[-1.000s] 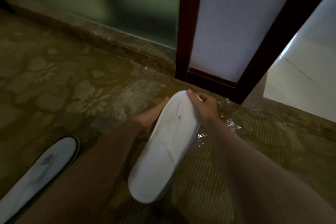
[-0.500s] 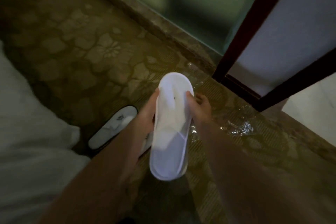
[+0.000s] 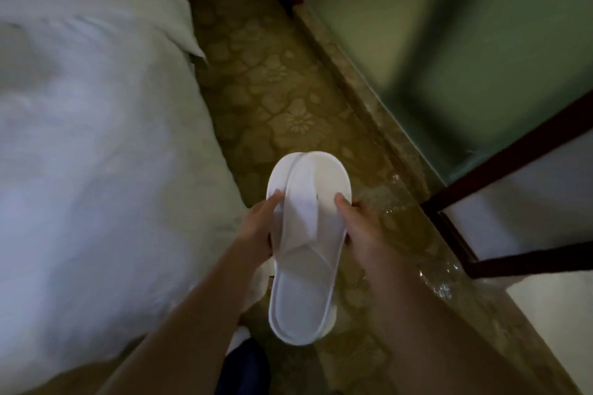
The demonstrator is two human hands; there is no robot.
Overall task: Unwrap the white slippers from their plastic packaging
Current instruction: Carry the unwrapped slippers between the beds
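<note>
I hold one white slipper (image 3: 306, 253) above the floor, toe end away from me, with its flat strap folded across the sole. My left hand (image 3: 260, 228) grips its left edge, thumb on top. On the opposite edge sits my right hand (image 3: 356, 221), thumb pressed near the strap. No wrapper shows on this slipper. Clear plastic packaging (image 3: 426, 269) lies crumpled on the carpet to the right, by the dark door frame. The second slipper is hidden behind my left arm.
A bed with white bedding (image 3: 96, 154) fills the left side. A patterned yellow-brown carpet (image 3: 272, 99) runs as a narrow strip between the bed and a green glass wall (image 3: 465, 42). A dark wooden door frame (image 3: 500, 170) stands at right.
The view has swung left, bringing the bed into sight. The slipper has turned nearly straight, toe end away from me. The second slipper on the floor has dropped out of sight behind my left arm.
</note>
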